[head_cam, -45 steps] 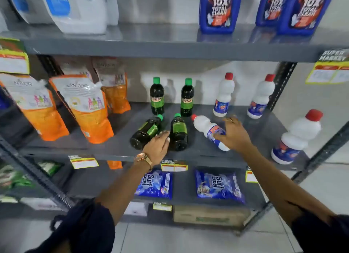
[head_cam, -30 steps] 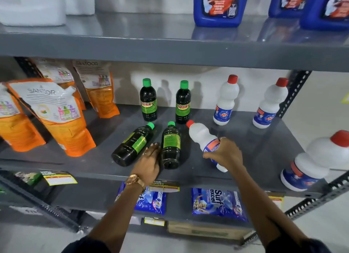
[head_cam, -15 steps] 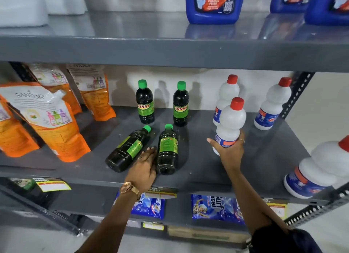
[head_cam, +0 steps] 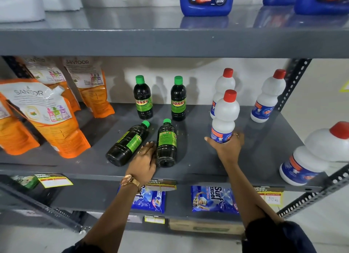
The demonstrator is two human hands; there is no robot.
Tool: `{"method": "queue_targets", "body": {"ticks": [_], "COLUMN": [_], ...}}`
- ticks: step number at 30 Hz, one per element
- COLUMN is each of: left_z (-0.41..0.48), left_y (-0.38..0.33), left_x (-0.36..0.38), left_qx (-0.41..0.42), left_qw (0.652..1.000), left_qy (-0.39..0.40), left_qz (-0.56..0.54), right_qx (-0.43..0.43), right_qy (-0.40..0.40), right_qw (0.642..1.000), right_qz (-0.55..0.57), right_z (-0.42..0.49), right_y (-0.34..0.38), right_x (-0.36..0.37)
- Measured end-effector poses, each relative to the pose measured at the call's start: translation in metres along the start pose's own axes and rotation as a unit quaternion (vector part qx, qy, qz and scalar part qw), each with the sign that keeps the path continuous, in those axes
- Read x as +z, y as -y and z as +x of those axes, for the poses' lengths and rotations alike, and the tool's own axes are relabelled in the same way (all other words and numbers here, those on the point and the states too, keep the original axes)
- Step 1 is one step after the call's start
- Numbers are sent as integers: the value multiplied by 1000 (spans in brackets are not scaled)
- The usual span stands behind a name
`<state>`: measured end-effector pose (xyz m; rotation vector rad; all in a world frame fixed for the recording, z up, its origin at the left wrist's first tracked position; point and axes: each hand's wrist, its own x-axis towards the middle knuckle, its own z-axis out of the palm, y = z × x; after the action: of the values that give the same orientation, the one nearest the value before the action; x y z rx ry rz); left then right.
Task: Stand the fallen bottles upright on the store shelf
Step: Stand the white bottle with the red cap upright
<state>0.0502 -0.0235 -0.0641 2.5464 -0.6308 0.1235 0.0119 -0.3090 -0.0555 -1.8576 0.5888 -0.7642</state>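
Two dark bottles with green caps lie flat on the grey shelf (head_cam: 264, 152): the left fallen bottle (head_cam: 127, 144) is angled, the right fallen bottle (head_cam: 166, 144) points straight back. My left hand (head_cam: 144, 161) rests palm down between their bases, touching both, fingers spread, gripping neither. My right hand (head_cam: 225, 147) grips the base of a white bottle with a red cap (head_cam: 224, 116), which stands upright on the shelf. Two more dark bottles (head_cam: 143, 98) stand upright at the back.
White red-capped bottles stand behind (head_cam: 223, 84), at the back right (head_cam: 268, 97) and near the right front edge (head_cam: 317, 154). Orange pouches (head_cam: 51, 118) lean on the left. The upper shelf (head_cam: 170, 43) hangs low overhead, with blue jugs (head_cam: 206, 0) on it. Detergent packets (head_cam: 213, 199) lie on the lower shelf.
My right hand has lifted the fallen white bottle from lying flat to upright and moved it right, in front of the back one. My left hand stayed between the two dark bottles.
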Motion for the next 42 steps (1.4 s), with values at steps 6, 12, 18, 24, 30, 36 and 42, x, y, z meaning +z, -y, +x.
{"method": "queue_targets", "body": {"ticks": [6, 12, 18, 24, 30, 36, 42], "left_z": [-1, -1, -2, -3, -1, -1, -1], "left_y": [-1, -2, -1, -1, 1, 1, -1], "left_x": [-2, -1, -2, -5, -2, 2, 0], "left_qx": [-1, 0, -3, -1, 3, 1, 8], "left_qw": [1000, 1000, 1000, 1000, 1000, 1000, 1000], "left_qy": [-3, -6, -5, -1, -8, -6, -4], "left_qz": [1, -2, -3, -10, -5, 5, -4], "right_qx": [8, 11, 11, 21, 40, 7, -9], "right_qy": [84, 40, 50, 53, 15, -19, -13], "right_qw": [996, 998, 999, 998, 999, 1000, 1000], "right_qz": [41, 39, 17, 22, 29, 18, 4], "right_z": [0, -4, -4, -12, -53, -95, -98], "right_y": [-8, 1, -3, 3, 1, -15, -19], "right_x": [-10, -9, -11, -18, -45, -62, -64]}}
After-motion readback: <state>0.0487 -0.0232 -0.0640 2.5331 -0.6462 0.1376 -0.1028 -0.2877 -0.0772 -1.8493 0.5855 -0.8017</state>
